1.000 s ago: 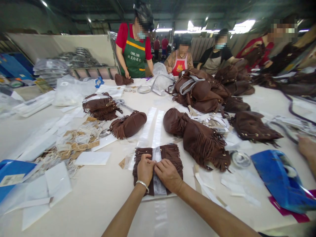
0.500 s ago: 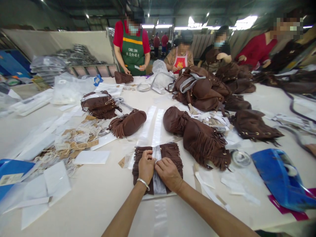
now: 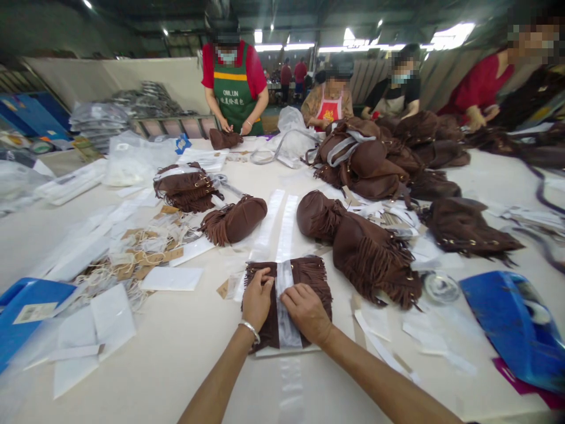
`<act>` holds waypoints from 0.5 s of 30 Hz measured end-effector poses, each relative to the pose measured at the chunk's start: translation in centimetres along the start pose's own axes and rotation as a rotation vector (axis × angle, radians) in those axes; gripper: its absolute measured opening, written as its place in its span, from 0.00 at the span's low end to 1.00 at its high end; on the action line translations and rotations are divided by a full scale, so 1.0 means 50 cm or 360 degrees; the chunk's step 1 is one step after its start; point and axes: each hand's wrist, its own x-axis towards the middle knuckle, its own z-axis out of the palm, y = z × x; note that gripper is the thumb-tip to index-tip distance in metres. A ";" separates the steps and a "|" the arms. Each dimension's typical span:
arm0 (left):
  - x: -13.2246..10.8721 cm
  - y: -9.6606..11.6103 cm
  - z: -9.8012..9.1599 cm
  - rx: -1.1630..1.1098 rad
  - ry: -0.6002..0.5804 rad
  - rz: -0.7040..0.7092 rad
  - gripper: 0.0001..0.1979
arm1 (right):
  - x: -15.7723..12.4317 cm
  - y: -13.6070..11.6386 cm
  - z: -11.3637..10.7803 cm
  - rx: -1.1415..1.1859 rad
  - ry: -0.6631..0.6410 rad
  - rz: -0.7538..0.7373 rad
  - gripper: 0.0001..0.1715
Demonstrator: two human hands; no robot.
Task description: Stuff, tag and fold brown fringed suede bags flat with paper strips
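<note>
A dark brown fringed bag (image 3: 311,272) lies flat in front of me, with a plastic-wrapped grey strap (image 3: 288,321) running down its middle. My left hand (image 3: 257,303) rests on the bag's left half, thumb and index finger slightly apart beside the strap, a silver bangle at the wrist. From the right, my right hand (image 3: 308,312) lies over the bag with its fingers bent together on the strap's edge. Long clear plastic strips (image 3: 286,227) extend behind the bag. White material shows under its front edge.
Brown fringed bags (image 3: 373,256) lie at right, another (image 3: 236,221) behind left, and a large pile (image 3: 366,156) farther back. Tags with strings (image 3: 148,250) and white sheets cover the left. Blue holders (image 3: 507,324) stand at both sides. Co-workers (image 3: 236,88) are across the table (image 3: 176,365).
My left hand's fingers have moved slightly left, away from the strap and my right hand. The view has shifted a little. The aproned co-worker's hands have come closer together.
</note>
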 end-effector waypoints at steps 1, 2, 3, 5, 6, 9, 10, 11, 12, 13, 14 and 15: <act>0.000 -0.002 -0.008 0.0065 -0.0011 0.0052 0.13 | 0.000 0.000 0.000 -0.0001 -0.0006 0.0001 0.08; -0.001 -0.004 -0.018 0.0135 -0.0026 0.0111 0.13 | 0.000 0.001 0.000 0.0000 -0.0007 0.0001 0.08; -0.003 -0.007 -0.028 0.0209 -0.0037 0.0164 0.13 | 0.000 0.001 0.000 0.0002 -0.0007 0.0000 0.08; -0.006 -0.014 -0.051 0.0354 -0.0029 0.0207 0.13 | 0.000 0.001 0.000 0.0005 -0.0003 -0.0005 0.08; -0.008 -0.017 -0.063 0.0414 -0.0013 0.0204 0.13 | 0.001 0.001 0.000 0.0005 0.0000 -0.0007 0.08; -0.017 -0.015 -0.092 0.0679 0.0122 0.0137 0.17 | 0.001 0.000 -0.001 0.0016 0.0013 -0.0014 0.08; -0.021 -0.010 -0.097 0.0778 0.0180 0.0136 0.18 | 0.001 0.000 -0.001 0.0021 0.0016 -0.0013 0.08; -0.025 -0.002 -0.098 0.0854 0.0222 0.0167 0.19 | 0.001 0.000 -0.002 0.0023 0.0015 -0.0013 0.08; -0.029 0.006 -0.096 0.0889 0.0230 0.0237 0.19 | 0.001 0.000 -0.002 0.0022 0.0009 -0.0016 0.08; -0.033 0.015 -0.090 0.0871 0.0193 0.0337 0.19 | 0.001 0.000 -0.002 0.0019 0.0002 -0.0020 0.08; -0.037 0.023 -0.082 0.0800 0.0109 0.0452 0.18 | 0.001 0.001 -0.003 0.0014 -0.0003 -0.0022 0.08; -0.039 0.029 -0.070 0.0708 -0.0006 0.0553 0.18 | 0.001 0.001 -0.003 0.0010 -0.0006 -0.0026 0.08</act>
